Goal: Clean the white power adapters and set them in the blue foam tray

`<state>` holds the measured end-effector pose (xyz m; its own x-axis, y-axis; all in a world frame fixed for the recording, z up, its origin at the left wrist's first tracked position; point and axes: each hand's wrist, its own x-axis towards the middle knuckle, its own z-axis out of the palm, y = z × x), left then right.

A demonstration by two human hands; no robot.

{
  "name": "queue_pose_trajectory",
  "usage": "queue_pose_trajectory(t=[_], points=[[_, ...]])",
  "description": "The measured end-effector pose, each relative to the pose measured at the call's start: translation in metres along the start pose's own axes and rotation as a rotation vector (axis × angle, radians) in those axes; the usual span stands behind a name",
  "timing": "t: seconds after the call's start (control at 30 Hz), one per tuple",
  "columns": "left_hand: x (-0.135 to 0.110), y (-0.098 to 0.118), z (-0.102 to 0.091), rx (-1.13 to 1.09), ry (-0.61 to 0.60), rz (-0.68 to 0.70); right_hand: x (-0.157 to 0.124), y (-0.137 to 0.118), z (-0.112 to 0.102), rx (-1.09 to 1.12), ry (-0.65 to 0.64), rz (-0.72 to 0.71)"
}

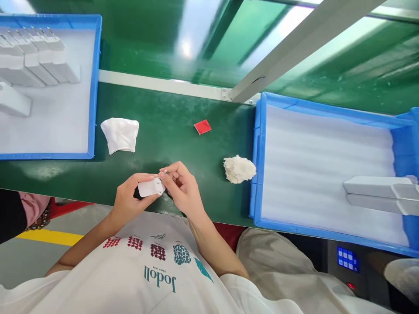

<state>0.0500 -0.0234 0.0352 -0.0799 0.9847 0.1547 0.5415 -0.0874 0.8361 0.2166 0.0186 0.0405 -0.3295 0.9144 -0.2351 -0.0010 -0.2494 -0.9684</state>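
Observation:
My left hand point(129, 197) is wrapped round a small white plug-shaped block point(149, 188), held just above the near edge of the green table point(170, 135). My right hand point(183, 187) is closed in a pinch at the block's right end, where small metal prongs show. Both hands meet over the table edge, close to my body.
A blue tray point(93, 87) at the left holds several white blocks in a row. A second blue tray point(258, 174) at the right holds two white blocks near its right end. A folded white cloth point(120, 135), a small red square point(202, 127) and a crumpled whitish wad point(238, 169) lie on the table.

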Motion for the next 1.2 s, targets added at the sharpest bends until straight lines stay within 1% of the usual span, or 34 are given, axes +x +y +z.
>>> queue_pose_trajectory(t=[0.07, 0.13, 0.23, 0.33, 0.37, 0.4, 0.5, 0.57, 0.67, 0.83, 1.0, 1.1, 1.2], points=[[0.000, 0.000, 0.000, -0.007, -0.002, -0.004, 0.002, 0.001, 0.000, -0.010, -0.016, -0.004], [0.000, -0.001, 0.000, -0.023, -0.022, 0.006, 0.006, 0.002, 0.002, -0.025, 0.002, -0.014], [-0.002, -0.002, -0.001, -0.032, -0.031, 0.000, 0.014, 0.003, 0.003, -0.041, 0.082, -0.033], [-0.002, -0.003, -0.001, -0.032, -0.039, -0.007, 0.012, 0.001, -0.003, 0.087, 0.178, -0.019], [-0.002, -0.003, -0.001, -0.034, -0.043, -0.007, 0.008, -0.001, -0.006, 0.128, 0.175, -0.012], [-0.002, -0.003, 0.000, -0.035, -0.047, -0.008, 0.003, -0.002, -0.009, 0.148, 0.143, -0.006], [-0.001, -0.003, 0.000, -0.042, -0.041, -0.024, -0.010, -0.003, -0.012, 0.142, -0.043, 0.018], [-0.001, -0.002, 0.000, -0.045, -0.037, -0.028, -0.015, -0.002, -0.011, 0.153, -0.100, 0.025], [-0.001, -0.001, -0.001, -0.046, -0.034, -0.020, -0.015, 0.002, -0.008, 0.148, -0.098, 0.033], [-0.001, -0.001, -0.001, -0.067, -0.037, -0.031, -0.009, 0.002, -0.005, 0.054, -0.066, 0.077], [0.001, 0.000, -0.002, -0.091, -0.042, -0.025, 0.000, -0.005, -0.004, -0.083, -0.048, -0.004], [0.001, 0.001, -0.002, -0.083, -0.055, -0.033, -0.001, -0.005, -0.003, -0.114, -0.044, -0.024], [0.001, 0.001, -0.003, -0.085, -0.065, -0.014, -0.005, -0.002, 0.001, -0.133, 0.016, -0.048]])
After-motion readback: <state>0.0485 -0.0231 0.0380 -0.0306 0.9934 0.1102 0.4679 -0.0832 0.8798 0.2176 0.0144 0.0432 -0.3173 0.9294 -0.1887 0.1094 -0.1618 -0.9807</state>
